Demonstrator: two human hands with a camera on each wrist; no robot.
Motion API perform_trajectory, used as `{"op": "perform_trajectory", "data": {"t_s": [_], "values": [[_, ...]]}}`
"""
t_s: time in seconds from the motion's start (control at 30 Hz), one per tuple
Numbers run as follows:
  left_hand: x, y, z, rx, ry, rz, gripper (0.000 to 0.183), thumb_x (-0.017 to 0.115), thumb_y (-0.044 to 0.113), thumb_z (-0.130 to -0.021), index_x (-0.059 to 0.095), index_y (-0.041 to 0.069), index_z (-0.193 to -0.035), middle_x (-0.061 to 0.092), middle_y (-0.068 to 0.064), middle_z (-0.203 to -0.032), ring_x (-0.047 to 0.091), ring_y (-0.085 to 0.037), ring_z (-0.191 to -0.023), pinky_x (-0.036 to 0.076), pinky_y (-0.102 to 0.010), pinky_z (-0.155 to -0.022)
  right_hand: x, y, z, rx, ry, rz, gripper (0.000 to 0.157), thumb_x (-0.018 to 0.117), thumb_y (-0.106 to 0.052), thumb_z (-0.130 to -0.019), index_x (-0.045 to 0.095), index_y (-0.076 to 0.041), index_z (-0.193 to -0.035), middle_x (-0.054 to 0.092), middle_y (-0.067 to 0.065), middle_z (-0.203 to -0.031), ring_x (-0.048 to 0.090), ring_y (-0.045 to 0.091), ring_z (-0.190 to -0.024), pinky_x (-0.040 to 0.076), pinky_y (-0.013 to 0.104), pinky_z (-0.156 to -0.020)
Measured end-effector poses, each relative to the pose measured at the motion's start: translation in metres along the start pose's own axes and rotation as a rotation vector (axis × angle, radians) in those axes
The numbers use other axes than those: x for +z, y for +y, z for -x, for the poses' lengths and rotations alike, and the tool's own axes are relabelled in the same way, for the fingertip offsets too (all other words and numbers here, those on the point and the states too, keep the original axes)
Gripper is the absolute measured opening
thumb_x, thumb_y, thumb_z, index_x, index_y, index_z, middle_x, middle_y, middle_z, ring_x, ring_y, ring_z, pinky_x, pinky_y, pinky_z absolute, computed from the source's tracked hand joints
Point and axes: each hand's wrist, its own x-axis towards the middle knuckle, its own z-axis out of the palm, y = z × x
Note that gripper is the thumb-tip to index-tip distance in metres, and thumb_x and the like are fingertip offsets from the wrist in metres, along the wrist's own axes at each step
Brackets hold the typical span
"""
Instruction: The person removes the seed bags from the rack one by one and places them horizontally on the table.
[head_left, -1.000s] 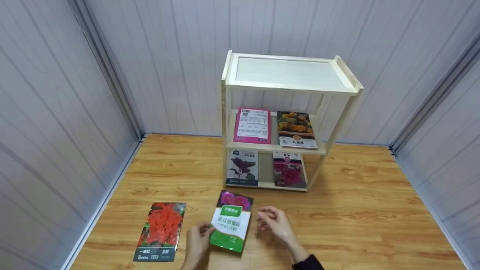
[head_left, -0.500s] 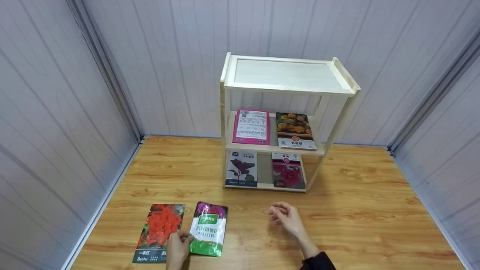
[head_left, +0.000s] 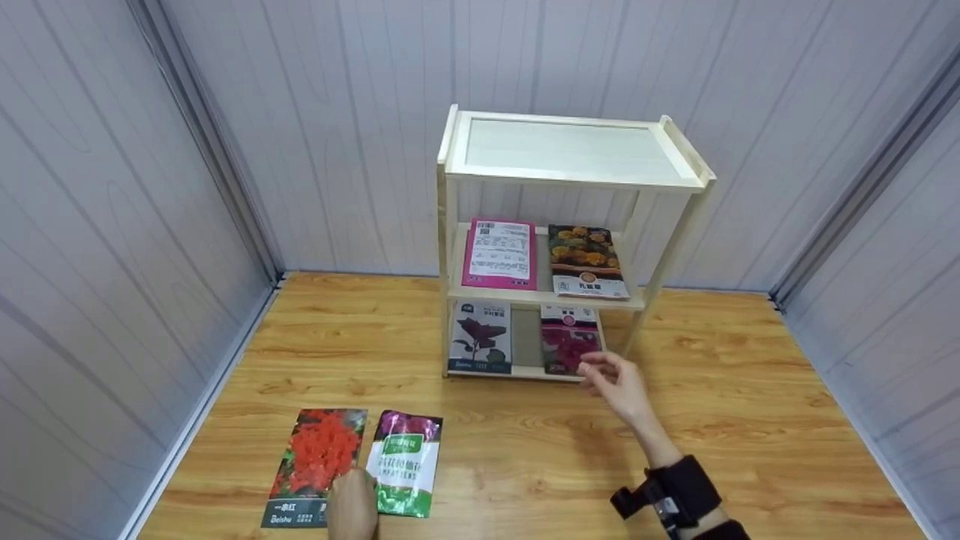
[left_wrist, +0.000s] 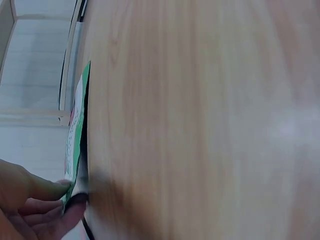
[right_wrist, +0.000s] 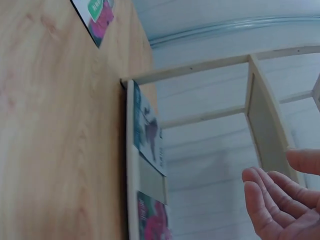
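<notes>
Left hand [head_left: 352, 504]: grip pinching the green-and-white packet [head_left: 405, 465] at its near left corner, thumb on top, fingers under; left wrist view shows that end just off the surface [head_left: 750, 427]. Packet is toward the near left corner of the surface, face up. Red-flower packet [head_left: 319, 454] lies flat just beside it, closer to the surface's left edge; left hand covers its near right corner in head view.

Right hand [head_left: 616, 384]: grip spread, fingers loosely bent, thumb apart. It's by the rack's near right corner; can't tell contact.

Rack [head_left: 577, 150] stands near the back edge of the surface. Middle shelf: pink-bordered packet [head_left: 500, 255] left, orange-flower packet [head_left: 589, 259] right. Bottom shelf: dark-leaf packet [head_left: 480, 337] left, magenta-flower packet [head_left: 566, 341] right, partly behind right fingertips.
</notes>
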Motion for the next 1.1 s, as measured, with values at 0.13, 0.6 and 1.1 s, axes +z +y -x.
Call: {"op": "perform_trajectory", "data": {"t_s": [0.13,0.6,1.1], "values": [[0.003,0.000,0.005,0.035,0.049,-0.077,0.018,0.055,0.002,-0.082,0.061,-0.003,-0.065,0.060,-0.017,-0.063,0.060,-0.033,-0.059,0.046,-0.045,-0.045,-0.013,-0.012,-0.010,-0.020,0.015,0.031,0.026,0.058,-0.006,-0.085,0.055,0.009,-0.106,0.063,0.017,-0.085,0.060,0.020,-0.065,0.052,0.027,-0.056],[-0.027,0.022,0.026,0.112,0.050,-0.162,0.011,0.062,0.004,-0.077,0.060,-0.004,-0.070,0.058,-0.017,-0.061,0.059,-0.032,-0.056,0.047,-0.045,-0.045,-0.039,-0.061,-0.039,-0.202,0.023,0.209,0.025,0.055,-0.005,-0.086,0.055,0.012,-0.105,0.060,0.022,-0.090,0.059,0.016,-0.070,0.052,0.026,-0.062],[-0.064,0.105,0.026,0.637,0.407,-0.061,0.037,0.074,0.009,-0.067,0.059,-0.007,-0.096,0.058,-0.019,-0.089,0.056,-0.032,-0.080,0.048,-0.043,-0.065,-0.043,-0.081,-0.076,-0.236,0.057,0.485,0.035,0.057,-0.011,-0.085,0.051,0.013,-0.110,0.054,0.029,-0.106,0.054,0.039,-0.094,0.046,0.044,-0.081]]}}
